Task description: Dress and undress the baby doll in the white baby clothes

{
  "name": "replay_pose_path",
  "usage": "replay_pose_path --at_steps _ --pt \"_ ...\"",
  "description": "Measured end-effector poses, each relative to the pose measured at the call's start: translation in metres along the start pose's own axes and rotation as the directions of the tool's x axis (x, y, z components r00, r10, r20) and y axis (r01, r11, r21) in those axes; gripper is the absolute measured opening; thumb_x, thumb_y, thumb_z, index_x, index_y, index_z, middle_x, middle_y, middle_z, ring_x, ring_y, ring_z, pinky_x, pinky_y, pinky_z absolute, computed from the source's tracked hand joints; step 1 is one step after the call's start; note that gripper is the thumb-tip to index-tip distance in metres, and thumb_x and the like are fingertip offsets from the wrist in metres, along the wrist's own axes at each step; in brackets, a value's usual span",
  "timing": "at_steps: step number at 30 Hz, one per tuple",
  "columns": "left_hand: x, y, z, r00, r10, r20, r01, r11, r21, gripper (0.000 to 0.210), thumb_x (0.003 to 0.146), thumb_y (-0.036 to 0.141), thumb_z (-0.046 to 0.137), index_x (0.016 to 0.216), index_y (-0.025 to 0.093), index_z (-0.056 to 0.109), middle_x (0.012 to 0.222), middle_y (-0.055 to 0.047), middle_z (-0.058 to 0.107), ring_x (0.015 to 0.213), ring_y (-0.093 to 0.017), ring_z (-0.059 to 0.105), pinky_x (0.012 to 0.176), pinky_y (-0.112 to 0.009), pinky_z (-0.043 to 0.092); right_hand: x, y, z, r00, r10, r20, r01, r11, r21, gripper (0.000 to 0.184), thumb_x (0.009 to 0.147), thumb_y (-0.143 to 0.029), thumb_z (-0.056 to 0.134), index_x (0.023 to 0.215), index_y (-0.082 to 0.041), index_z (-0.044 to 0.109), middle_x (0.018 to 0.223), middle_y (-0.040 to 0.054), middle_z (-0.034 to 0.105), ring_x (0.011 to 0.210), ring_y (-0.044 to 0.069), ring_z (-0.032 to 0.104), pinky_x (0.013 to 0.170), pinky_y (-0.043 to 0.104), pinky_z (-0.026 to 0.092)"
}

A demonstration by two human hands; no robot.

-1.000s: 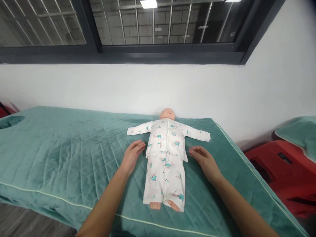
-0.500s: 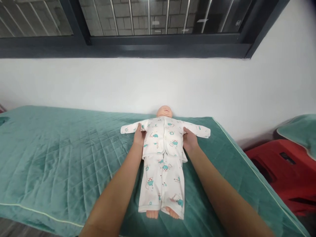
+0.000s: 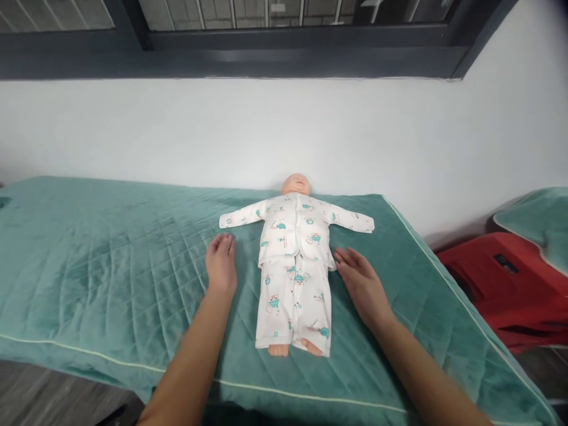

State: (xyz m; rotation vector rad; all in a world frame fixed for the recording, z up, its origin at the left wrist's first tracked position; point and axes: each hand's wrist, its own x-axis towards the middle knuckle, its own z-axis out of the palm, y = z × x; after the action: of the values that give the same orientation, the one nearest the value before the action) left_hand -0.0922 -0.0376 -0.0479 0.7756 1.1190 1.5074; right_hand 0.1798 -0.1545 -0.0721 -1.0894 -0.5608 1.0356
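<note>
A baby doll point(image 3: 296, 184) lies on its back on a green quilted cover point(image 3: 146, 278), head toward the wall. It wears a white printed pajama top point(image 3: 290, 236) with both sleeves spread sideways, and matching pajama pants point(image 3: 276, 322). Bare feet show below the hems. My left hand point(image 3: 222, 263) hovers left of the top, below the sleeve, apart from the doll, its fingers loosely bent with nothing in them. On the other side, my right hand point(image 3: 360, 281) is open, its fingertips close to the top's lower right edge; whether they touch it, I cannot tell.
A white wall point(image 3: 222, 136) rises behind the cover, below a dark window frame point(image 3: 266, 59). To the right stands a red plastic object point(image 3: 492, 284) with green cloth point(image 3: 532, 216) over it. Dark floor point(image 3: 48, 390) shows at the lower left.
Both hands have let go of the doll's sides beneath the arms. My left hand has moved left, my right hand down and slightly right. The view has tilted downward.
</note>
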Motion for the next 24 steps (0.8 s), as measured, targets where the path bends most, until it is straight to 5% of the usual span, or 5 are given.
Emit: replay_pose_path --at_steps 4,9,12,16,24 --pt "-0.110 -0.002 -0.026 0.966 0.196 0.168 -0.243 0.909 0.338 0.023 0.085 0.028 0.064 0.109 0.025 0.064 0.123 -0.006 0.064 0.122 -0.024 0.056 0.110 -0.043 0.043 -0.078 0.014 -0.028 0.976 -0.122 0.181 0.186 0.898 -0.399 0.046 0.085 -0.029 0.067 0.128 -0.028 0.052 0.139 0.0063 0.053 0.128 0.024 0.051 0.112 0.044 0.040" --pt "-0.201 -0.003 -0.035 0.718 0.374 0.587 -0.693 0.469 0.548 0.025 0.092 0.020 0.050 0.113 0.028 0.061 0.136 -0.009 0.056 0.129 -0.026 0.050 0.105 -0.049 0.047 -0.137 0.037 -0.047 0.908 -0.163 0.386 0.385 0.688 -0.615 0.042 0.088 -0.025 0.060 0.129 -0.028 0.049 0.128 0.0068 0.052 0.116 0.022 0.053 0.100 0.039 0.045" --pt "-0.213 -0.008 -0.024 0.636 0.362 0.681 -0.770 0.255 0.584 0.027 0.090 0.015 0.049 0.113 0.024 0.060 0.141 -0.012 0.052 0.138 -0.031 0.041 0.105 -0.054 0.046 -0.143 0.040 -0.034 0.878 -0.225 0.423 0.459 0.647 -0.609 0.036 0.086 -0.020 0.057 0.121 -0.025 0.051 0.114 0.0066 0.055 0.105 0.021 0.055 0.093 0.037 0.047" --pt "-0.204 -0.019 -0.012 0.612 0.355 0.707 -0.771 0.065 0.634 0.022 0.087 0.010 0.050 0.103 0.019 0.062 0.140 -0.014 0.052 0.139 -0.036 0.038 0.103 -0.059 0.044 -0.140 0.031 -0.006 0.833 -0.293 0.470 0.545 0.588 -0.598 0.020 0.086 -0.013 0.050 0.103 -0.021 0.054 0.100 0.0058 0.055 0.092 0.020 0.055 0.084 0.035 0.047" --pt "-0.213 -0.023 -0.020 0.580 0.500 0.643 -0.790 0.152 0.594 0.015 0.090 0.010 0.049 0.096 0.020 0.057 0.133 -0.012 0.055 0.132 -0.028 0.046 0.104 -0.052 0.046 -0.147 0.005 -0.004 0.748 -0.409 0.523 0.660 0.535 -0.527 0.015 0.087 -0.009 0.046 0.088 -0.023 0.054 0.089 0.0027 0.057 0.085 0.017 0.057 0.076 0.028 0.046"
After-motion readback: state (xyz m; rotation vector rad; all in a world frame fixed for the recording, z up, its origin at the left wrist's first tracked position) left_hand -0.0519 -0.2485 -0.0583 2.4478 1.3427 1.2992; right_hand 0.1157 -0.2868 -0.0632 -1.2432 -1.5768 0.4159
